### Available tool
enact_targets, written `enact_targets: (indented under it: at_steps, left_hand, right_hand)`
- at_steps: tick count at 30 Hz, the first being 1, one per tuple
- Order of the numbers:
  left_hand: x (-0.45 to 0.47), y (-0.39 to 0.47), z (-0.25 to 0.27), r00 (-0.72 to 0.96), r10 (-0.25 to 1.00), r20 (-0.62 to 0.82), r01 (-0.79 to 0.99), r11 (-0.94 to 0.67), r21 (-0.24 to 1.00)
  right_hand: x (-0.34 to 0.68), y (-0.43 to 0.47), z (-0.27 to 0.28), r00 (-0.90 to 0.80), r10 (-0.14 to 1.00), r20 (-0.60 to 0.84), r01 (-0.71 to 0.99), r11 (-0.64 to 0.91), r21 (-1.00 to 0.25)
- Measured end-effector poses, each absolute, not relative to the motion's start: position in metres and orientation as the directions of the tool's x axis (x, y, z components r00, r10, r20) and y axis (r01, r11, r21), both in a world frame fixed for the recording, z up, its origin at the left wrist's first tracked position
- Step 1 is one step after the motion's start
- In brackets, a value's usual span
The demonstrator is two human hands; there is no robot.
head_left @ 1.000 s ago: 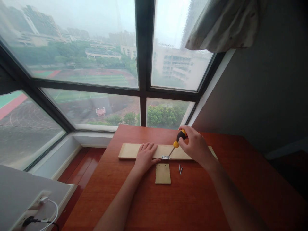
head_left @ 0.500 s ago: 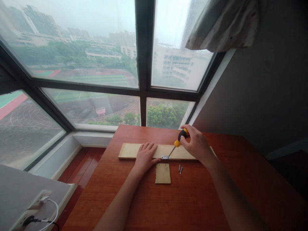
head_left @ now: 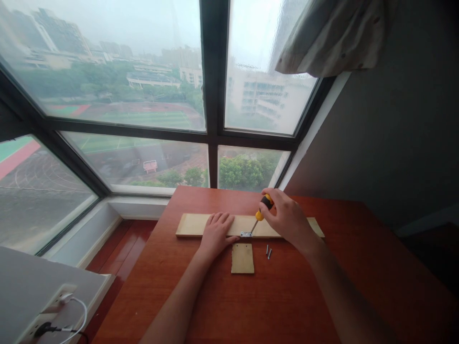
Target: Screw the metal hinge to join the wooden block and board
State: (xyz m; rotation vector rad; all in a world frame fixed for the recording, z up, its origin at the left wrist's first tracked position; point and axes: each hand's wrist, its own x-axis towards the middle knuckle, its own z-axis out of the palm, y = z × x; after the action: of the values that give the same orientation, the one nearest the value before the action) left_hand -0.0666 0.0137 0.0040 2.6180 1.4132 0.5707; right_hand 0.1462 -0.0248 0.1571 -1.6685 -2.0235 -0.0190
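Note:
A long pale wooden board [head_left: 191,225] lies across the table. My left hand [head_left: 217,234] rests flat on it with the fingers stretched out, its thumb along the front edge beside a small metal hinge [head_left: 246,234]. My right hand [head_left: 285,217] is wrapped round the yellow and black handle of a screwdriver [head_left: 264,206]. The screwdriver leans to the right, its tip down at the hinge's right end; the screw there is too small to make out. In front of the board lies a small wooden piece [head_left: 243,259] with two holes, and right of it a few screws [head_left: 268,252].
The reddish-brown table [head_left: 287,296] stands against large windows with a dark frame [head_left: 213,143]. A curtain [head_left: 333,40] hangs at the upper right. At the lower left, a low wall [head_left: 43,272] carries sockets with a white plug [head_left: 66,298] and a black plug [head_left: 43,329].
My right hand and the screwdriver handle have shifted left, so the screwdriver stands more upright. Its tip stays at the hinge. My left hand has not moved.

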Motion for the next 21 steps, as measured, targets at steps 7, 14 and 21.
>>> enact_targets:
  at_steps: [7, 14, 21]
  left_hand:
    - [-0.0665, 0.0139, 0.0027, 0.495, 0.825, 0.274, 0.785, -0.559, 0.265]
    - [-0.0666, 0.0132, 0.0032, 0.501, 0.818, 0.283, 0.781, -0.568, 0.259]
    - [-0.0666, 0.0143, 0.0027, 0.500, 0.817, 0.287, 0.782, -0.569, 0.254]
  right_hand:
    - [0.1408, -0.0187, 0.1555, -0.160, 0.912, 0.377, 0.931, 0.267, -0.250]
    - [0.1374, -0.0245, 0.1618, -0.166, 0.918, 0.361, 0.937, 0.261, -0.234]
    - [0.1379, -0.0261, 0.1634, -0.149, 0.931, 0.333, 0.938, 0.239, -0.250]
